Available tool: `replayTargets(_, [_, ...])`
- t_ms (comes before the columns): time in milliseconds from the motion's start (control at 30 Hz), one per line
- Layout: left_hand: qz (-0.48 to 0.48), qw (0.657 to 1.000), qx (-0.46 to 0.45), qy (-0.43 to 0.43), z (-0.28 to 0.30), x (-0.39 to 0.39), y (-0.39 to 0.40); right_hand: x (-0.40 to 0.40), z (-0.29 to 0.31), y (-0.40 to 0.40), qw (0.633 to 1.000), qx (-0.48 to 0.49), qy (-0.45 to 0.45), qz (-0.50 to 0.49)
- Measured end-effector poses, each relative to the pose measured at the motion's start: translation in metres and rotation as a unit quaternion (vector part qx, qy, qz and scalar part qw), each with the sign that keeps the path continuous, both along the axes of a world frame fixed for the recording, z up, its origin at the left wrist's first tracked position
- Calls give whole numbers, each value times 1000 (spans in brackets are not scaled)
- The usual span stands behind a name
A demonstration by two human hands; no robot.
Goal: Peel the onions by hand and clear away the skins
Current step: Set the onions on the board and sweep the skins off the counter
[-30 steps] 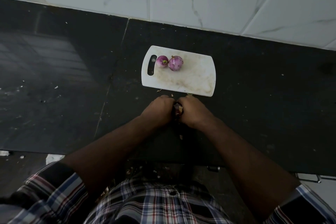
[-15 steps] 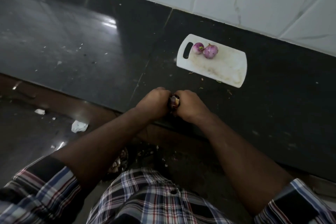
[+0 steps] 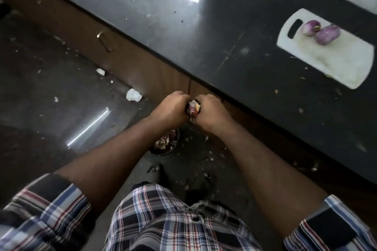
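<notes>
- A bundle of onion skins (image 3: 193,108) is held clamped between the left hand (image 3: 170,109) and the right hand (image 3: 211,113); both hands are curled round it from opposite sides, knuckles nearly touching.
- Only a small patch of the bundle is visible in the gap between the hands: pale, pink and tan scraps. Whether a whole onion is hidden inside cannot be told.
- The hands are positioned off the front edge of the dark countertop (image 3: 255,71), over the floor.
- A dark bin (image 3: 166,144), already holding pink-white skins, is seen on the floor just below and slightly left of the hands, partly hidden by the left forearm.
- Key relation: the bin lies below the bundle, towards the person and on the left-hand side; the left hand is judged the nearer. The drop is judged to require a small shift left and towards the body before release.
- No long axis can be made out on the bundle.
- Two peeled purple onions (image 3: 321,31) are noted resting on the white cutting board (image 3: 336,63), touching each other, near its handle slot, well apart from the hands to the right.
- Loose scraps are noted on the floor around the bin; spillage is judged a risk.
</notes>
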State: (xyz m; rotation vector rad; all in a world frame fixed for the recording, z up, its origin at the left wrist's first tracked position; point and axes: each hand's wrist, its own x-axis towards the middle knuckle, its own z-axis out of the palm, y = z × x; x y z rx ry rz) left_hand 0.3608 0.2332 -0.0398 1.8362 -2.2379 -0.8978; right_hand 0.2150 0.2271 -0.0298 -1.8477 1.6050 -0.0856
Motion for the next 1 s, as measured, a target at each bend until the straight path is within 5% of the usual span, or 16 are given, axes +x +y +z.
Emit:
replayTargets(367, [135, 977, 160, 34, -168, 153, 15, 166, -158, 6, 988, 142, -36, -39])
replayTargets(500, [148, 960, 230, 56, -243, 181, 24, 182, -225, 12, 959, 252, -57, -119])
replayTargets(600, [163, 952, 253, 60, -292, 193, 36, 180, -257, 21, 919, 284, -160, -222])
replayTargets(867, [210, 955, 204, 56, -257, 177, 50, 177, -256, 33, 806, 326, -285, -403])
replayTargets(1000, [205, 960, 185, 53, -229, 166, 51, 170, -235, 32, 811, 312, -276, -410])
